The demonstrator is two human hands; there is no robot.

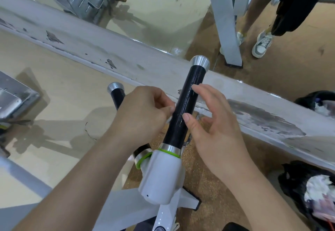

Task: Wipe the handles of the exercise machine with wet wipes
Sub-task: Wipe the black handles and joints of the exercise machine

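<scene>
In the middle: black handle sticks up from the white machine | left hand curled, pinching a small white wipe against it | right hand loose, thumb touching the handle.

A gym: white-painted machine frames across the top, black steel-capped grip handles at centre, speckled rubber floor, someone's sneakers upper right.

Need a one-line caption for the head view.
Left hand pinches what looks like a wet wipe against the streaked black handle; open right hand touches it by the thumb.
</scene>
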